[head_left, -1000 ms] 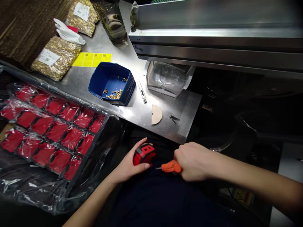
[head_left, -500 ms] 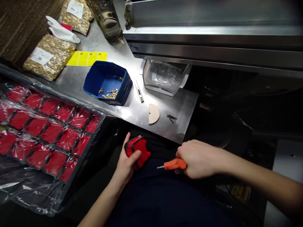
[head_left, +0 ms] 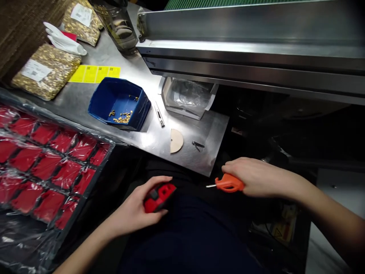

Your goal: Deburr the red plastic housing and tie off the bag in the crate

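Note:
A red and black part [head_left: 159, 198] is held in my left hand [head_left: 134, 211], between the thumb and the fingers, above my lap. My right hand [head_left: 255, 177] is wrapped round the orange handle of a tool [head_left: 229, 183]. The tool's short metal tip points left, toward the red part, with a gap between them. Beyond my hands, on the metal table [head_left: 185, 163], lie a pale half-round disc [head_left: 176, 141], a small dark clipper-like tool [head_left: 197, 145] and a slim cutter [head_left: 159, 115].
A blue bin [head_left: 114, 101] holds small brass pieces. Behind it are yellow labels [head_left: 94, 74], bags of brass parts [head_left: 47, 70] and a white glove [head_left: 64, 39]. A plastic-lined crate of red parts [head_left: 44, 163] stands left. A metal rail [head_left: 242, 57] overhangs the table.
My left hand has moved left and turned the red part, which now shows another side. My right hand has shifted right with the orange tool and tilted it. The view has shifted slightly.

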Tool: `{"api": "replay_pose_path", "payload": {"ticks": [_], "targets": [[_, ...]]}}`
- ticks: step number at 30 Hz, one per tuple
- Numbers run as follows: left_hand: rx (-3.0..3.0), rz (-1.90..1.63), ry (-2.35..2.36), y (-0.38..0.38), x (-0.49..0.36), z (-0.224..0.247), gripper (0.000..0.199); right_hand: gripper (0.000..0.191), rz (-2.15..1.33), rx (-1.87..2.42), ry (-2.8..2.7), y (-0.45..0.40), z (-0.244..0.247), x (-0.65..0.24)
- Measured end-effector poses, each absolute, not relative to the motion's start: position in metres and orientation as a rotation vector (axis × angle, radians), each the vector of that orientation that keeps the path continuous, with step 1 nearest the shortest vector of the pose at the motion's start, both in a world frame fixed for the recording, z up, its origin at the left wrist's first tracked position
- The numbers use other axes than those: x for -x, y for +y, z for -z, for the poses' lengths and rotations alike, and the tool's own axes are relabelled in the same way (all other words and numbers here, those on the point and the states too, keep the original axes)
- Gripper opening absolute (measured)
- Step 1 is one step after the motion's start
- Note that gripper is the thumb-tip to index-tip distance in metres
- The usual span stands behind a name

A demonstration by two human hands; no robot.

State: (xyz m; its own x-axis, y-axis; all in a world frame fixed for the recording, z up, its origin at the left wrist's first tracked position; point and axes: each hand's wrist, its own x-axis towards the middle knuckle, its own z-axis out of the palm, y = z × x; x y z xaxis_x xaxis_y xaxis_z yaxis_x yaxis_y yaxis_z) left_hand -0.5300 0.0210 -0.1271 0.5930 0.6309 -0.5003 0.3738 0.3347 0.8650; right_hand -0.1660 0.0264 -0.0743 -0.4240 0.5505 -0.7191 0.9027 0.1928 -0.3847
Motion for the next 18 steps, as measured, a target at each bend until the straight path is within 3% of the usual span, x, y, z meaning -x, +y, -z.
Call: {"api": "replay_pose_path", "payload": {"ticks": [2,6,12,18], "targets": [[-0.877,-0.383,1.02,0.013,0.53,0.133,0.055,0.034,0.894,-1.47,2.235,0.015,0.098,0.125],[-0.461,-0.531,1.002,0.007,0.488,0.155,0.056,0.043,0.263,-1.541,2.166,0.019,0.166,0.068],[-0.879,-0.437,1.07,0.03,0.412,0.186,0.054,0.046,0.152,-1.639,2.062,0.061,0.246,0.048],[-1.079,-0.454,1.088,0.048,0.396,0.182,0.046,0.053,0.152,-1.899,2.007,0.058,0.254,0.05]]}}
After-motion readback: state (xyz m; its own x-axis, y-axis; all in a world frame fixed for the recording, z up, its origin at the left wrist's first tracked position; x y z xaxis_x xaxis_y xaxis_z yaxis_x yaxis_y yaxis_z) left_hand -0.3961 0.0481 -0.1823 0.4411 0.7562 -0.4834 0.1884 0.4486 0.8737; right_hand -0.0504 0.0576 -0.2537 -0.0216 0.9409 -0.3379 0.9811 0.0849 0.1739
